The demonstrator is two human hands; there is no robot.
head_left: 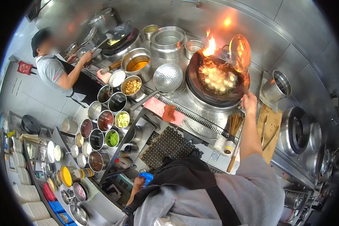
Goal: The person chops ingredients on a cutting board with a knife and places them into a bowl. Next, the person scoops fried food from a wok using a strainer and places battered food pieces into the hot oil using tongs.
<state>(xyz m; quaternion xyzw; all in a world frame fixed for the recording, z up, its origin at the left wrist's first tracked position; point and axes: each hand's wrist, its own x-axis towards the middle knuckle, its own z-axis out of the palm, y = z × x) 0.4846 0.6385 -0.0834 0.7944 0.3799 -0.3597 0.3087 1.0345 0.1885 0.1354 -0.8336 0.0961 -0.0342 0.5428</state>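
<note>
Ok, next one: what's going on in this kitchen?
The camera wearer's right hand grips the handle of a round metal utensil, raised over a large dark metal wok. Pale pieces of food lie in the wok, and orange flames rise at its far edge. The left hand is down beside a blue object; its grip is unclear. A co-worker in a grey shirt stands at another dark wok.

No text, label or number can be read.
</note>
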